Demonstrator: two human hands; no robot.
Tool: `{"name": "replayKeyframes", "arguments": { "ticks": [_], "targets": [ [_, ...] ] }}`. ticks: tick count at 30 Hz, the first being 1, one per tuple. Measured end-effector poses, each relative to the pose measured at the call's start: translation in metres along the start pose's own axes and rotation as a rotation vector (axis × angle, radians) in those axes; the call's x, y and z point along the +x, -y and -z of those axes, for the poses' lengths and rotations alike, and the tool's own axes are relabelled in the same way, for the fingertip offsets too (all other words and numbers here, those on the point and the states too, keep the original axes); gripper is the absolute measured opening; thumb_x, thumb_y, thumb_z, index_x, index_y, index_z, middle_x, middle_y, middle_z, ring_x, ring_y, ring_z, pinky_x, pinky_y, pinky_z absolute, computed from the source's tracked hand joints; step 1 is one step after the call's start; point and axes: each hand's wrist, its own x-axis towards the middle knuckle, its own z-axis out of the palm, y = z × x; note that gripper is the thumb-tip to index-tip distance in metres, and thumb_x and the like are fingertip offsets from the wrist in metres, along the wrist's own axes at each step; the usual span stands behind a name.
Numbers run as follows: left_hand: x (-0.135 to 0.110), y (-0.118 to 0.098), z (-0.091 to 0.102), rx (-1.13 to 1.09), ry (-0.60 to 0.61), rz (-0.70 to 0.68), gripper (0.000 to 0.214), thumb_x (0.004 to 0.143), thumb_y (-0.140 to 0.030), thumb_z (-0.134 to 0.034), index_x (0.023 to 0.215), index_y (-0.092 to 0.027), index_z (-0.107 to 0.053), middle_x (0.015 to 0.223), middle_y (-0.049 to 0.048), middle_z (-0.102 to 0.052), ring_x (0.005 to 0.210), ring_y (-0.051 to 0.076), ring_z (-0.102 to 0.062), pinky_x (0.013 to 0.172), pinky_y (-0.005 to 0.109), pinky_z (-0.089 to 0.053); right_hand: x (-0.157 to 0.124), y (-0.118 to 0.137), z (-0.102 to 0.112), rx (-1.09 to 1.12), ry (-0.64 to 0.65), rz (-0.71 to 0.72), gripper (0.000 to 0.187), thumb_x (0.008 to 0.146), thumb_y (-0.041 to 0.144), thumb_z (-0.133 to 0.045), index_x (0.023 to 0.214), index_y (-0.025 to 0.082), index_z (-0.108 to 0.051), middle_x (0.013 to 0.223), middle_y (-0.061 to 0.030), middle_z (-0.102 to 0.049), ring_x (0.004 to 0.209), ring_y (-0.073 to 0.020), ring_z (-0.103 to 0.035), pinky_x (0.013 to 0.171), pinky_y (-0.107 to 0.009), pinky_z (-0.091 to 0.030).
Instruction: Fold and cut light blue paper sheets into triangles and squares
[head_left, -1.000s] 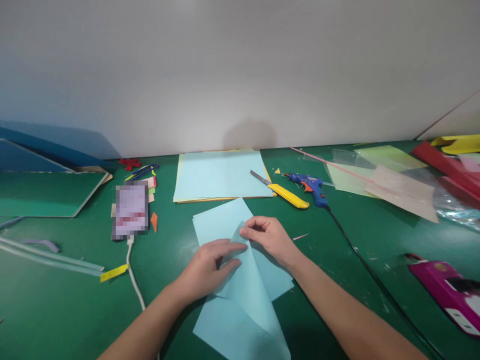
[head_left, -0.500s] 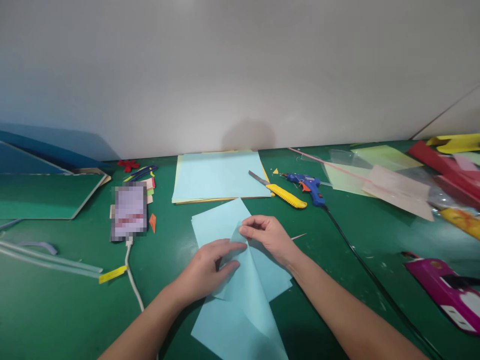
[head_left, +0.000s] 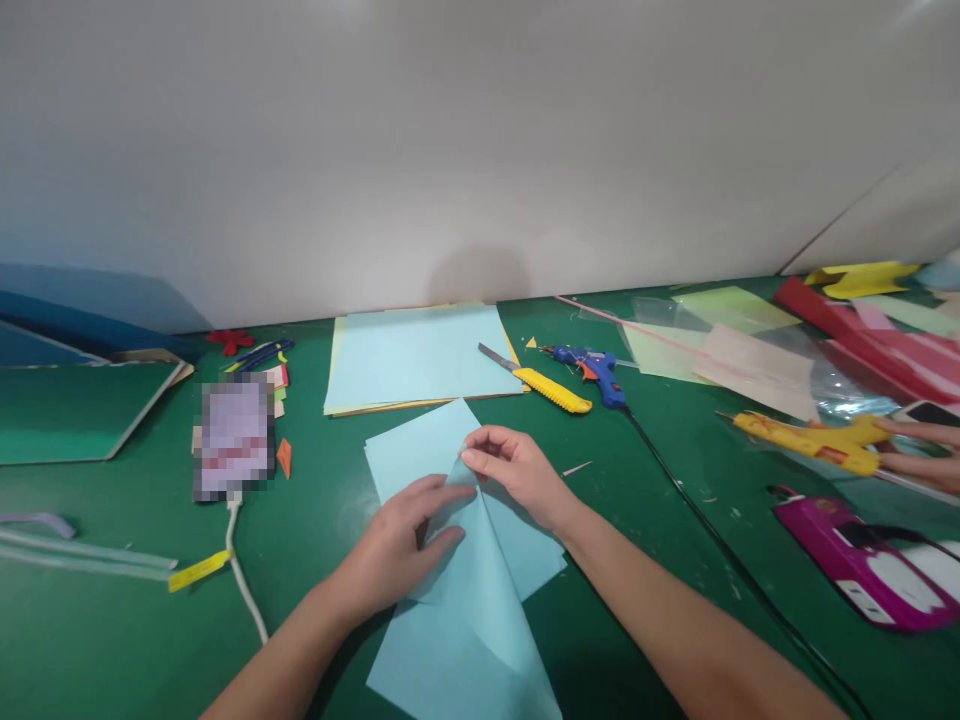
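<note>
A light blue sheet of paper [head_left: 469, 640], its upper part curled up into a fold, lies before me over other light blue paper [head_left: 409, 445]. Its raised corner is pinched between the thumb and fingertips of my right hand [head_left: 517, 472]. My left hand [head_left: 401, 540] rests on the sheet's left side, thumb and index finger apart, holding nothing. Just beyond my hands a yellow utility knife [head_left: 555, 390] with its blade out lies partly on a stack of light blue paper [head_left: 420, 350].
A blue glue gun [head_left: 592, 370] lies right of the knife, its cord trailing toward me. At far right another person's hand [head_left: 922, 450] holds a yellow glue gun [head_left: 817, 440] above a magenta power strip [head_left: 855, 560]. A phone [head_left: 236, 430] with a white cable lies left.
My view has turned slightly right, so things on the table appear further left. The other person's hand has come into view with the yellow glue gun. My hands keep nearly the same pose.
</note>
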Motion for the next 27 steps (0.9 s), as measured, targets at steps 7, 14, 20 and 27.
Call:
{"name": "replayKeyframes", "arguments": {
  "ticks": [7,14,20,27],
  "targets": [
    [0.0012,-0.0020,-0.0001,-0.020,-0.054,-0.032,0.031,0.079,-0.022,-0.055,0.108,-0.024,-0.067,0.090,0.0021,-0.059,0.051,0.008,-0.044,0.055,0.023,-0.045,0.0003,-0.0008,0.0010,-0.050,0.020,0.025,0.033,0.064,0.048,-0.071,0.072,0.019,-0.058,0.058,0.0056,-0.050,0.055,-0.0095,-0.044,0.058,-0.027,-0.039],
    [0.0013,-0.0013,-0.0003,-0.040,-0.082,-0.022,0.032,0.078,-0.022,-0.056,0.108,-0.023,-0.067,0.091,0.0019,-0.059,0.049,0.007,-0.042,0.054,0.022,-0.044,0.0015,-0.0027,0.0018,-0.031,0.021,0.031,0.033,0.068,0.050,-0.069,0.077,0.019,-0.059,0.059,0.0048,-0.052,0.057,-0.0101,-0.047,0.059,-0.027,-0.040],
    [0.0021,-0.0011,0.0001,-0.057,-0.107,0.015,0.031,0.077,-0.025,-0.057,0.107,-0.022,-0.067,0.088,0.0013,-0.058,0.048,0.007,-0.040,0.052,0.022,-0.042,-0.0004,-0.0039,0.0017,0.003,-0.002,0.027,0.033,0.069,0.046,-0.070,0.087,0.020,-0.060,0.067,0.0035,-0.058,0.063,-0.0106,-0.052,0.067,-0.028,-0.043],
    [0.0015,-0.0030,0.0004,-0.066,-0.149,-0.002,0.029,0.078,-0.026,-0.057,0.105,-0.022,-0.067,0.084,0.0007,-0.058,0.051,0.008,-0.042,0.051,0.021,-0.040,0.0003,-0.0058,0.0012,-0.079,0.008,0.001,0.034,0.064,0.045,-0.073,0.082,0.019,-0.061,0.066,0.0031,-0.057,0.061,-0.0107,-0.050,0.061,-0.026,-0.041]
  ]
}}
